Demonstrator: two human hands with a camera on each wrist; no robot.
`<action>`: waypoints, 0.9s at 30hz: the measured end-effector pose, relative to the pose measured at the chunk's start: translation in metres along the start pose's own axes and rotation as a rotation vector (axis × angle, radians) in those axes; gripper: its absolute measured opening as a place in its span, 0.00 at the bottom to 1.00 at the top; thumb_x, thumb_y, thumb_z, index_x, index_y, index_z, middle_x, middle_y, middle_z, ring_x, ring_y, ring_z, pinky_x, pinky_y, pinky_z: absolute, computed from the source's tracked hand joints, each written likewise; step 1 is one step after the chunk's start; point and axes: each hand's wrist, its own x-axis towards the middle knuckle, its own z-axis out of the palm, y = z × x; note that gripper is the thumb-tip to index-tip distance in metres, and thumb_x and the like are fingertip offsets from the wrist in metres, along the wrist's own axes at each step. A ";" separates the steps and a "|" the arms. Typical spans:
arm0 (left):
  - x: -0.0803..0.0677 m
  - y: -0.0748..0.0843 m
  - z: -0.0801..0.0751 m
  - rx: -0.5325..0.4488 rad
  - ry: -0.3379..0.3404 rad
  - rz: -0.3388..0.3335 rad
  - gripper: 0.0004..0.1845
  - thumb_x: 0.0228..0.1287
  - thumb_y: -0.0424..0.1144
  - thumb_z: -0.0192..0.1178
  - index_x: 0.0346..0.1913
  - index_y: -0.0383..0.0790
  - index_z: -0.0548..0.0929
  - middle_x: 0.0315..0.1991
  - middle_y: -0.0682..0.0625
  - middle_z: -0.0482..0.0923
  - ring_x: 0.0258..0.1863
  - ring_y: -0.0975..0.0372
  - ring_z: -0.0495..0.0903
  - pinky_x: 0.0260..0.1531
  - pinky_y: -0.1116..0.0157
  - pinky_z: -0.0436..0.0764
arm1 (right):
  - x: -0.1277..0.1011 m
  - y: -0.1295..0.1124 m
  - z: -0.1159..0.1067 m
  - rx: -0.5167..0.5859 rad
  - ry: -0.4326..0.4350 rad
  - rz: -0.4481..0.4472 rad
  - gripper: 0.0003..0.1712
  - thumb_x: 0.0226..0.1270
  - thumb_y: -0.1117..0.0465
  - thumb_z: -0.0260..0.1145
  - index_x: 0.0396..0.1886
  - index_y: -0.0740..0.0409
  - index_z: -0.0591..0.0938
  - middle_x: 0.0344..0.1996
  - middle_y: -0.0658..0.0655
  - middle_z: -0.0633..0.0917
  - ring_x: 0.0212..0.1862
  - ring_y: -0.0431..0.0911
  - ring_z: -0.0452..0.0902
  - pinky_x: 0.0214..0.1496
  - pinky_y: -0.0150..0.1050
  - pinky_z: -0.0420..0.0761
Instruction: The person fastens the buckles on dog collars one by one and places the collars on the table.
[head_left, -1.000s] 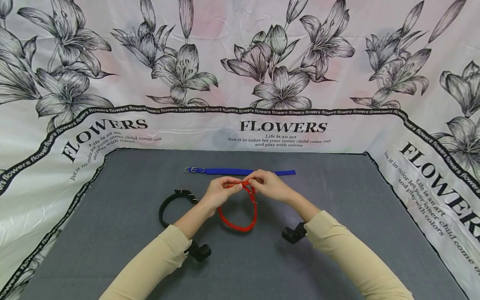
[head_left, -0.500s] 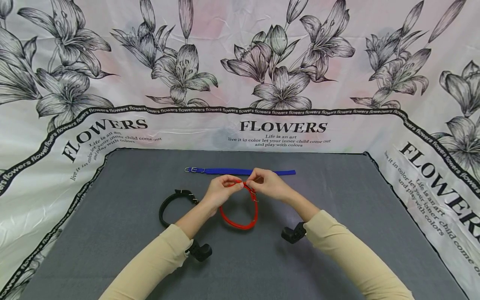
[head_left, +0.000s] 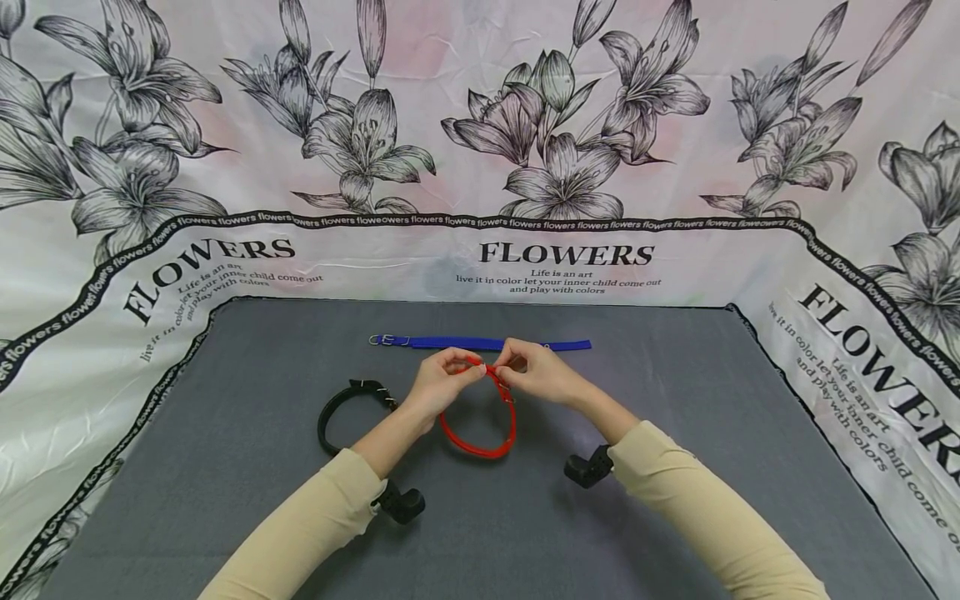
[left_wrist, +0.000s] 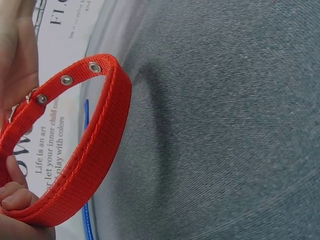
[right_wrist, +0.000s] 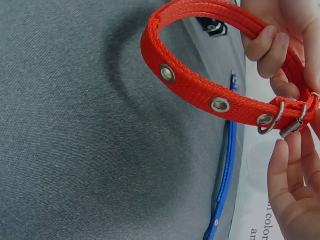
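A red collar with metal eyelets is fastened into a loop and held just above the grey mat. My left hand pinches the strap on the loop's far left; its curled fingers wrap the red collar. My right hand pinches the collar at its metal buckle, with the other fingers spread loosely below the red collar. The two hands nearly touch over the loop's far side.
A blue collar lies flat and straight just beyond the hands, its buckle to the left. A black collar lies curled on the mat left of my left forearm. A flower-printed cloth walls the mat on three sides.
The fingers of both hands have shifted slightly at the buckle and drawn a little closer. The red loop stays almost in place.
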 end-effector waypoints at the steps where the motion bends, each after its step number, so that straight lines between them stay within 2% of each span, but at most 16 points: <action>1: 0.000 -0.001 0.000 -0.001 -0.002 -0.001 0.13 0.55 0.44 0.66 0.43 0.46 0.82 0.39 0.51 0.81 0.41 0.60 0.76 0.45 0.53 0.73 | 0.000 0.000 0.001 -0.016 0.000 -0.013 0.02 0.65 0.61 0.59 0.35 0.55 0.77 0.34 0.50 0.83 0.37 0.41 0.79 0.34 0.36 0.77; 3: 0.000 -0.002 0.000 -0.001 -0.006 -0.003 0.14 0.55 0.44 0.66 0.44 0.45 0.81 0.39 0.51 0.81 0.40 0.60 0.76 0.43 0.55 0.73 | -0.001 0.000 0.002 -0.044 0.003 -0.044 0.02 0.65 0.62 0.59 0.35 0.55 0.77 0.33 0.50 0.83 0.36 0.41 0.79 0.32 0.35 0.76; 6: 0.000 -0.001 0.000 -0.002 -0.011 -0.012 0.16 0.55 0.44 0.66 0.45 0.43 0.81 0.37 0.52 0.82 0.34 0.60 0.74 0.33 0.62 0.72 | -0.001 0.000 0.003 -0.050 0.017 -0.070 0.02 0.66 0.62 0.59 0.35 0.55 0.77 0.33 0.50 0.82 0.35 0.41 0.78 0.30 0.35 0.76; 10: -0.001 0.001 -0.002 -0.026 -0.003 -0.022 0.13 0.55 0.44 0.66 0.42 0.43 0.81 0.33 0.54 0.81 0.24 0.60 0.68 0.22 0.68 0.66 | -0.002 0.001 0.004 0.004 0.035 -0.031 0.04 0.67 0.59 0.58 0.40 0.51 0.78 0.37 0.51 0.82 0.37 0.43 0.78 0.34 0.40 0.78; 12: -0.001 0.003 -0.004 -0.051 0.009 -0.021 0.11 0.55 0.43 0.65 0.41 0.45 0.81 0.33 0.53 0.82 0.21 0.63 0.67 0.21 0.69 0.66 | -0.002 0.002 0.004 0.045 0.030 0.009 0.08 0.67 0.57 0.58 0.45 0.49 0.77 0.41 0.52 0.81 0.38 0.45 0.78 0.37 0.43 0.79; 15: -0.001 0.005 -0.006 -0.091 0.025 -0.021 0.10 0.56 0.42 0.65 0.41 0.44 0.81 0.35 0.49 0.83 0.19 0.65 0.65 0.20 0.70 0.65 | -0.004 0.003 0.005 0.120 -0.016 0.068 0.16 0.68 0.56 0.58 0.53 0.53 0.74 0.47 0.57 0.77 0.40 0.50 0.79 0.39 0.48 0.81; 18: 0.000 0.006 -0.008 -0.127 0.037 -0.016 0.10 0.57 0.42 0.64 0.40 0.44 0.81 0.37 0.46 0.83 0.17 0.65 0.64 0.19 0.70 0.64 | -0.007 0.004 0.007 0.143 -0.063 0.122 0.22 0.66 0.57 0.60 0.58 0.56 0.70 0.47 0.61 0.76 0.40 0.53 0.80 0.37 0.49 0.81; 20: -0.003 0.009 -0.009 -0.134 0.043 -0.014 0.09 0.58 0.41 0.63 0.41 0.43 0.81 0.37 0.45 0.83 0.18 0.65 0.64 0.20 0.70 0.65 | -0.010 -0.001 0.007 0.130 -0.080 0.126 0.24 0.65 0.59 0.61 0.59 0.59 0.68 0.45 0.62 0.77 0.37 0.54 0.81 0.35 0.49 0.82; 24: -0.002 0.008 -0.011 -0.141 0.043 -0.005 0.09 0.59 0.41 0.62 0.41 0.43 0.80 0.37 0.45 0.83 0.19 0.63 0.66 0.21 0.70 0.67 | -0.010 0.002 0.009 0.086 -0.068 0.107 0.22 0.64 0.60 0.62 0.57 0.59 0.69 0.38 0.60 0.79 0.29 0.48 0.81 0.33 0.48 0.82; 27: 0.000 0.004 -0.012 -0.138 0.030 0.006 0.09 0.60 0.41 0.61 0.42 0.43 0.80 0.38 0.45 0.83 0.18 0.62 0.66 0.22 0.69 0.67 | -0.009 0.008 0.010 0.085 -0.052 0.101 0.21 0.63 0.59 0.63 0.55 0.56 0.70 0.35 0.59 0.80 0.27 0.45 0.81 0.31 0.47 0.82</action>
